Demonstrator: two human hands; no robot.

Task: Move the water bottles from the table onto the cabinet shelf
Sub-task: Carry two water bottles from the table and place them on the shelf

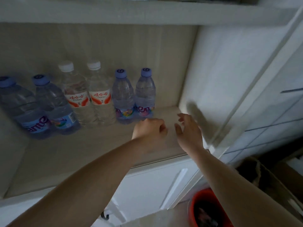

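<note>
Several water bottles stand in a row at the back of the cabinet shelf (91,149). Two have white caps and red labels (100,95), the others have purple caps, the rightmost one (145,94) near the shelf's right side. My left hand (150,129) hovers over the shelf just in front of the rightmost bottles, fingers curled in, holding nothing. My right hand (188,128) is beside it to the right, fingers spread, empty, close to the cabinet's right wall (213,71).
A white cabinet door (255,89) stands open on the right. Below the shelf are white cabinet fronts (152,185). A red bucket (208,208) sits on the floor at lower right, next to a brown cardboard box (278,177).
</note>
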